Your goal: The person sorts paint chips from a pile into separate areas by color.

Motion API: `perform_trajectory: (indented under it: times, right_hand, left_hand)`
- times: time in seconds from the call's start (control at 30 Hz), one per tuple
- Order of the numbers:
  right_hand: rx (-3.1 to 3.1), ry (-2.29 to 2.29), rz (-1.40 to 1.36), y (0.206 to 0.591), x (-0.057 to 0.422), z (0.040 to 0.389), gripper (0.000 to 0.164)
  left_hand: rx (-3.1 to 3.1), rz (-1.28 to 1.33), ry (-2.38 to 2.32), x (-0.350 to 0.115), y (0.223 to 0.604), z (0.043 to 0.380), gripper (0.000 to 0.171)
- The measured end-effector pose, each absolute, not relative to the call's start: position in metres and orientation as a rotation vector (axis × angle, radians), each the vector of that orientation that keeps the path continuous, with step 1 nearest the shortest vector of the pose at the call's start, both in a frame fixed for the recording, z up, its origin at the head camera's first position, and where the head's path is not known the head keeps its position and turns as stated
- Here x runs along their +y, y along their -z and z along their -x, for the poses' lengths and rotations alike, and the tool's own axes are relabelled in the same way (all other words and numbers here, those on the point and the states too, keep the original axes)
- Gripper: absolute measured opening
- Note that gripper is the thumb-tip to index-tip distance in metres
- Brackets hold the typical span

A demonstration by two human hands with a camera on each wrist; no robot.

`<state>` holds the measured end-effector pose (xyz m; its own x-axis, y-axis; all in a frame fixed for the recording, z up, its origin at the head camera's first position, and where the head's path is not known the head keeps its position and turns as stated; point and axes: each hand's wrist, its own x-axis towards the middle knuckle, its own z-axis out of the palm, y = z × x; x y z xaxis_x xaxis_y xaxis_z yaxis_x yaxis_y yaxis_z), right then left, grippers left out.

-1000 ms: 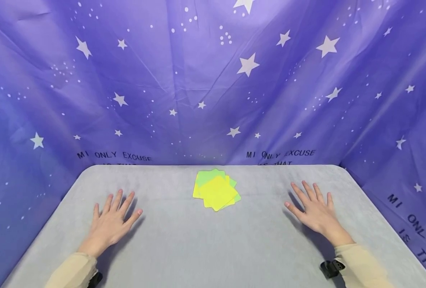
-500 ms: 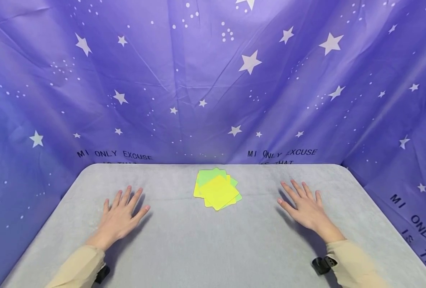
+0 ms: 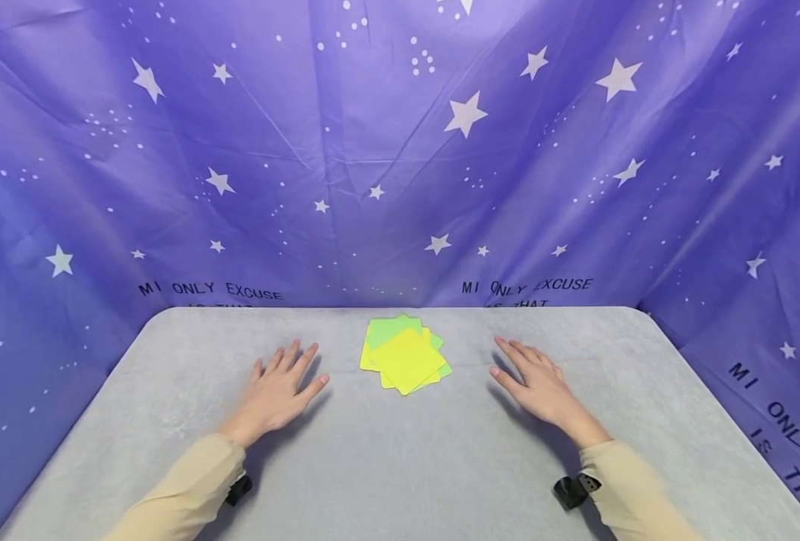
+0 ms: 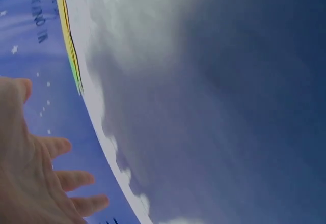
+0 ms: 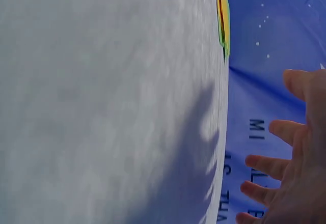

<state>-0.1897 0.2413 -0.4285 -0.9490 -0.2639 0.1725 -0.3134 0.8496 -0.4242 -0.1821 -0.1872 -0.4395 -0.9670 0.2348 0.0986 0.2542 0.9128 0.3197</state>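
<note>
An overlapping, fanned pile of thin, flat, square yellow and green sheets [image 3: 406, 362] lies near the far edge of the mottled grey desk [image 3: 400, 466], before a purple, star-printed cloth backdrop [image 3: 345, 150]. The left hand [image 3: 273, 397] and right hand [image 3: 540, 389] hover well apart on either side, fingers extended and spread, palms facing down over the desk.

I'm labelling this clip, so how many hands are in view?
2. The left hand is over the table, left of the pile of yellow and green sheets; the right hand is over the table, right of the pile. No others show.
</note>
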Motion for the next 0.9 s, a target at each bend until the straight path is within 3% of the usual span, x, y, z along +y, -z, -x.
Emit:
perform_trajectory:
  times: [0.53,0.9]
  right_hand:
    - [-2.828,-0.798,-0.614,0.434,0.206,0.201,0.053]
    - [-2.844,-0.888,-0.503,0.436,0.176,0.201,0.047]
  left_hand:
    - [-3.069,0.562,0.516,-0.128,0.439,0.203,0.070]
    - [-3.103,0.623,0.565,-0.104,0.440,0.230,0.069]
